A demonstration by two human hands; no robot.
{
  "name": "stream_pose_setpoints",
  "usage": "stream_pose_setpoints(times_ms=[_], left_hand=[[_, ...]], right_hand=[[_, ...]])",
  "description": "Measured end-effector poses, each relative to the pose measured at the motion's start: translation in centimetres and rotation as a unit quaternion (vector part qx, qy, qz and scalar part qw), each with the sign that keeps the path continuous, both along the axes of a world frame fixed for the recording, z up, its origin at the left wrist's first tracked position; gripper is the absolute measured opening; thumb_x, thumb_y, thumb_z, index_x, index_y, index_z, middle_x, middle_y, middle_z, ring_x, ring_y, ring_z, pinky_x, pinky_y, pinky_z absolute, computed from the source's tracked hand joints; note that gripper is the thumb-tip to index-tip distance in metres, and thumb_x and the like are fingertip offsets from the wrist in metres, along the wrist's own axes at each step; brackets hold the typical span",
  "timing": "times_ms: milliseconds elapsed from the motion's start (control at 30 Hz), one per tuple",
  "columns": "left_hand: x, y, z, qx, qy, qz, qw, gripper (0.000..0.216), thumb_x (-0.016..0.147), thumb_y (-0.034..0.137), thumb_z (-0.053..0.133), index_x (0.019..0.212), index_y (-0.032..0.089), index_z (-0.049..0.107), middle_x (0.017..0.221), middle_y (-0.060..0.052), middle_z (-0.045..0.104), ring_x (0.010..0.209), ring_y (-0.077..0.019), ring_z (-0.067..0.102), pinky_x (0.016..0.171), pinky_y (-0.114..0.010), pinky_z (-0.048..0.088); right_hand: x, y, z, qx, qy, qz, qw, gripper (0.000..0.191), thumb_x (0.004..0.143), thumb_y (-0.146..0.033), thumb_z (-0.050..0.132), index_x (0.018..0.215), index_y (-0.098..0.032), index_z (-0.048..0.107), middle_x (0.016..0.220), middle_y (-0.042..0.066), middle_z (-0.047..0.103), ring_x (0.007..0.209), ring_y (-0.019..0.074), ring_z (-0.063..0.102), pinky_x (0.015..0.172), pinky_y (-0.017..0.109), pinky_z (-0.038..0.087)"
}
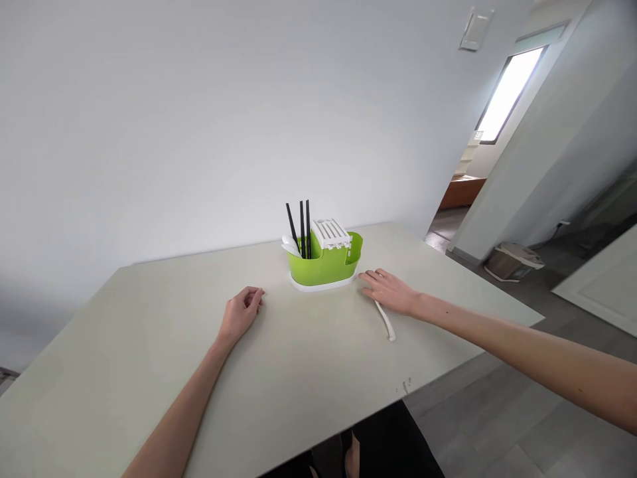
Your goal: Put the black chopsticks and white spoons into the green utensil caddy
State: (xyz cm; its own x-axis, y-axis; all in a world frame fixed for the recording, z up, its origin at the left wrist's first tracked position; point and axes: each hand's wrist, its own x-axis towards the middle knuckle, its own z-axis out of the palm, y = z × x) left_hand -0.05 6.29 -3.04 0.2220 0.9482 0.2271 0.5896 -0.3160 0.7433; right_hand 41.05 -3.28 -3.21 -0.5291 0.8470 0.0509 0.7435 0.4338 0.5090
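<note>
A green cutlery holder [318, 269] with a white base tray [323, 287] stands on the table near the wall. Black chopsticks [302, 229] and white spoons [290, 245] stand in its left compartment, and a white slotted rack [330, 234] covers its middle. To the holder's left, my left hand [242, 311] rests on the table, its fingers curled in and nothing seen in them. My right hand [387, 289] lies palm down just right of the holder, fingers stretched out. Beneath it runs a slim white curved utensil [385, 322]; its far end is hidden by the hand.
The pale table [164, 318] meets a white wall [199, 133] at the back. Its right edge drops to a grey floor, where a brown bin-like box [512, 261] stands. Small dark marks [407, 385] show near the front edge. A wall switch [476, 30] is at upper right.
</note>
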Motion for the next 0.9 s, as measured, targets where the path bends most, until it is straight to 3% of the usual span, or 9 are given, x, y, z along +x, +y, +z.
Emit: stream_pose_setpoints(times_ms=[233,467,600,900], left_hand=[[-0.1,0.1,-0.1,-0.007,0.000,0.002,1.000,0.041,0.093,0.060,0.051,0.095,0.023,0.069,0.077,0.000,0.072,0.068,-0.0182,0.063,0.071,-0.030,0.047],[0.0,0.4,-0.3,0.000,-0.002,0.001,1.000,0.042,0.092,0.061,0.052,0.094,0.023,0.069,0.075,0.000,0.072,0.067,-0.0181,0.063,0.070,-0.029,0.048],[-0.1,0.4,-0.4,0.000,-0.002,0.002,1.000,0.042,0.092,0.061,0.052,0.095,0.023,0.069,0.076,-0.001,0.072,0.067,-0.0180,0.063,0.070,-0.029,0.048],[-0.1,0.5,-0.4,0.008,0.000,0.000,1.000,0.043,0.093,0.061,0.052,0.094,0.022,0.070,0.075,-0.001,0.072,0.065,-0.0177,0.064,0.069,-0.029,0.049]], right_hand=[[-0.5,-0.4,-0.1,0.024,0.014,0.023,0.999,0.026,0.099,-0.002,0.049,0.095,-0.015,0.071,0.134,0.017,0.062,0.104,0.0259,0.058,0.089,0.039,0.038],[-2.6,-0.9,0.7,0.043,0.014,0.037,0.998,0.029,0.099,0.002,0.042,0.110,-0.013,0.063,0.109,0.013,0.068,0.087,0.0237,0.060,0.080,0.036,0.037],[-3.9,-1.2,1.3,0.031,0.022,0.028,0.999,0.030,0.099,0.001,0.039,0.115,-0.012,0.060,0.106,0.013,0.068,0.087,0.0233,0.062,0.077,0.035,0.039],[-7.2,-2.8,3.8,-0.034,0.191,-0.011,0.981,0.032,0.100,-0.005,0.037,0.127,-0.016,0.052,0.113,0.013,0.069,0.094,0.0240,0.066,0.074,0.034,0.041]])
